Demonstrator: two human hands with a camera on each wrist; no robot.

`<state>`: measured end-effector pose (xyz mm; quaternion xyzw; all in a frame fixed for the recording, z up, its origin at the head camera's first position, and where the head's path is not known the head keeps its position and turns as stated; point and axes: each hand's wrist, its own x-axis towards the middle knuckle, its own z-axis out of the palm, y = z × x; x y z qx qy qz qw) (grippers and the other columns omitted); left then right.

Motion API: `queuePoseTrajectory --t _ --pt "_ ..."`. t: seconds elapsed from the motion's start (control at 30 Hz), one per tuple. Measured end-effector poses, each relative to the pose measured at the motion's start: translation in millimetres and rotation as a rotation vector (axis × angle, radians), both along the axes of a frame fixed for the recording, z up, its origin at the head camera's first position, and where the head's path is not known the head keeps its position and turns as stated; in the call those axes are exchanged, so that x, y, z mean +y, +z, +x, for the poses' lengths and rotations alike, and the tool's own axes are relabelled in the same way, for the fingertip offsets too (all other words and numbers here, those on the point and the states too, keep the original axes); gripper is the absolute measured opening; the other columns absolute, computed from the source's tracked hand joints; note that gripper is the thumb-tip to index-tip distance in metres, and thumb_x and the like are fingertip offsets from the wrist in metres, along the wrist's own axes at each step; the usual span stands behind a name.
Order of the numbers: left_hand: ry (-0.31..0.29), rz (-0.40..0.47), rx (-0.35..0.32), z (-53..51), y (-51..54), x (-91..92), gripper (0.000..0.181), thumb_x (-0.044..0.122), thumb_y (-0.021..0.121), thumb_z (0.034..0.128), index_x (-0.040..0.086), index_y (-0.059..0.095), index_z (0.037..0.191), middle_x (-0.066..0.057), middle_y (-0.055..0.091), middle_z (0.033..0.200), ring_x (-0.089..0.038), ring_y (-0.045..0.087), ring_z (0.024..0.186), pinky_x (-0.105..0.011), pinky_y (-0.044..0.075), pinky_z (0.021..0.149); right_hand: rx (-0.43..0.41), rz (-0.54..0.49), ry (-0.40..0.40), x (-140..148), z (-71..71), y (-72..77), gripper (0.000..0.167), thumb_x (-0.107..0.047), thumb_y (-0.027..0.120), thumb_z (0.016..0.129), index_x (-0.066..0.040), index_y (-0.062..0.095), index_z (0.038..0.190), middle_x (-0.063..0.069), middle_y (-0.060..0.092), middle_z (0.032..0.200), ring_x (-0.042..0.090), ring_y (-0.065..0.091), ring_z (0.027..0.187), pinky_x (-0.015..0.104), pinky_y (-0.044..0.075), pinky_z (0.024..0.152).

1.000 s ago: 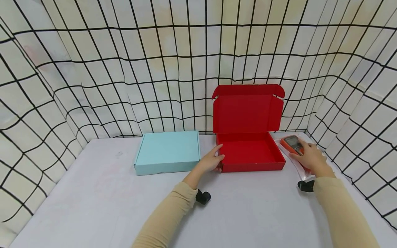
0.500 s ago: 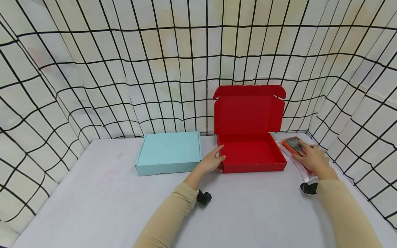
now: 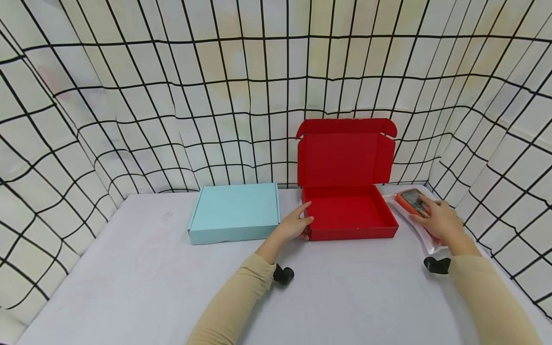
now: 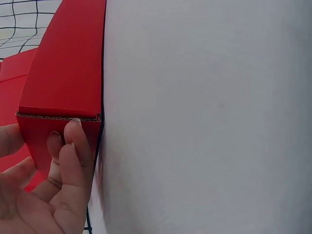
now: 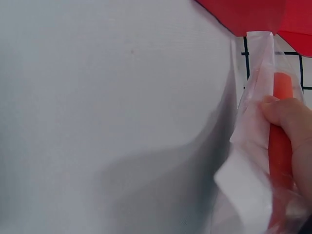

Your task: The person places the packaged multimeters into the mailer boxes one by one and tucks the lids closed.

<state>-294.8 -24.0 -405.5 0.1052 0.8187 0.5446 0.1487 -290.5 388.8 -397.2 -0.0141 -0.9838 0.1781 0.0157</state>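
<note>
An open red cardboard box (image 3: 353,233) stands on the table with its lid raised at the back. My left hand (image 3: 293,224) grips the box's left side near the front corner; in the left wrist view several fingertips (image 4: 73,131) press against its outer wall. To the right of the box, an orange multimeter (image 3: 408,200) with a grey screen lies slanted in a clear plastic bag (image 5: 248,190). My right hand (image 3: 442,221) holds the multimeter through the bag, with the thumb (image 5: 278,109) on the near side in the right wrist view. This hand hides its lower part.
A closed light-blue box (image 3: 235,211) sits on the white table (image 3: 129,268), left of the red one. White walls with a black grid (image 3: 215,96) rise behind the table and on both sides. A black wrist mount (image 3: 283,275) shows by the left sleeve.
My right hand has shifted slightly to the right, and the bagged multimeter has moved a little with it. The left hand keeps its grip on the red box.
</note>
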Motion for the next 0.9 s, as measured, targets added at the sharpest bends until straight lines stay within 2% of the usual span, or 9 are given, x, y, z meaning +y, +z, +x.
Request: queuePoseTrajectory --t 0.13,0.33,0.57,0.77,0.9 --pt "0.000 -0.004 -0.003 0.7 -1.6 0.2 0.059 0.018 0.054 0.1066 0.018 0.033 0.162 -0.013 0.060 0.110 -0.019 0.060 0.063 -0.027 0.054 0.067 -0.009 0.002 0.005 1 5.7 6.8 0.092 -0.051 0.065 0.096 0.000 0.022 0.159 0.047 0.029 0.137 0.065 0.038 0.113 0.077 0.041 0.083" --pt "-0.001 -0.002 -0.012 1.3 -2.7 1.8 0.060 0.019 0.055 0.1065 0.019 0.032 0.162 -0.013 0.060 0.110 -0.018 0.060 0.064 -0.028 0.056 0.069 0.043 0.027 0.040 6 15.2 22.9 0.091 -0.051 0.064 0.097 0.001 0.022 0.159 0.050 0.030 0.134 0.065 0.040 0.111 0.072 0.047 0.078" --pt "0.003 -0.002 -0.012 -1.9 -3.9 1.7 0.060 0.021 0.055 0.1064 0.020 0.032 0.162 -0.013 0.060 0.108 -0.018 0.060 0.063 -0.027 0.056 0.069 0.099 0.060 0.080 7 20.9 43.2 0.089 -0.047 0.065 0.099 0.000 0.021 0.160 0.052 0.031 0.134 0.067 0.041 0.110 0.074 0.045 0.080" --pt "0.006 0.003 -0.017 -2.2 -2.8 1.1 0.061 0.021 0.055 0.1061 0.019 0.032 0.162 -0.014 0.059 0.115 -0.018 0.060 0.065 -0.028 0.057 0.071 0.100 0.069 0.094 7 25.1 55.2 0.088 -0.046 0.065 0.099 0.000 0.020 0.160 0.050 0.030 0.134 0.063 0.040 0.111 0.076 0.043 0.086" --pt "0.002 0.006 -0.015 -1.0 -2.6 0.4 0.061 0.020 0.055 0.1063 0.019 0.032 0.162 -0.016 0.058 0.123 -0.019 0.061 0.065 -0.029 0.058 0.071 0.101 0.094 0.102 6 30.2 63.6 0.088 -0.048 0.065 0.099 -0.003 0.021 0.161 0.049 0.030 0.135 0.062 0.042 0.110 0.075 0.043 0.083"
